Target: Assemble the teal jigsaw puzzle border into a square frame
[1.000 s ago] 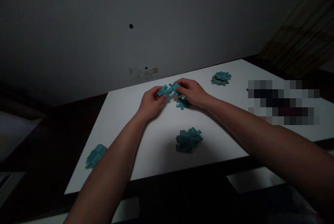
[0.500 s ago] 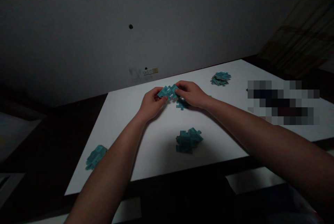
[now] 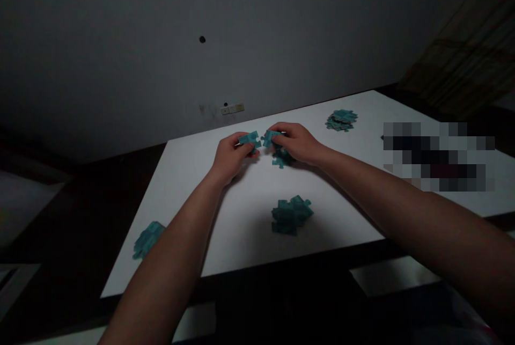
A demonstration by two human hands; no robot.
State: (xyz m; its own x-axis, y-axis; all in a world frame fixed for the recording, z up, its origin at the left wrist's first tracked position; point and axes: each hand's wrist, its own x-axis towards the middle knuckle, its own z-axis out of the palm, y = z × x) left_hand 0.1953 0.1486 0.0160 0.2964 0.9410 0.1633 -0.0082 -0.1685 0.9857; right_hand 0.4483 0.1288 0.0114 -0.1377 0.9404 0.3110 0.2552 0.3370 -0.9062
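Above the far middle of the white table, my left hand point(image 3: 231, 156) pinches a teal jigsaw puzzle piece point(image 3: 252, 140) between thumb and fingers. Facing it, my right hand point(image 3: 296, 142) grips another teal puzzle piece point(image 3: 269, 137), partly covered by the thumb. A narrow gap separates the two pieces. Beneath my right hand, more teal puzzle pieces point(image 3: 278, 161) lie on the table, half hidden by the hand and its shadow. Nearer to me, between my forearms, sits a small heap of puzzle pieces point(image 3: 290, 216).
The white table point(image 3: 237, 227) stands near a grey wall point(image 3: 120, 66) with a socket strip point(image 3: 232, 109). One puzzle pile point(image 3: 341, 119) is at the back right, another pile point(image 3: 148, 239) at the left edge, partly behind my left forearm. A blurred-out dark object point(image 3: 438, 157) lies on the right.
The two puzzle pieces, touching or overlapping before, have come apart. My left hand has shifted slightly left with its piece; my right hand has stayed nearly in place.
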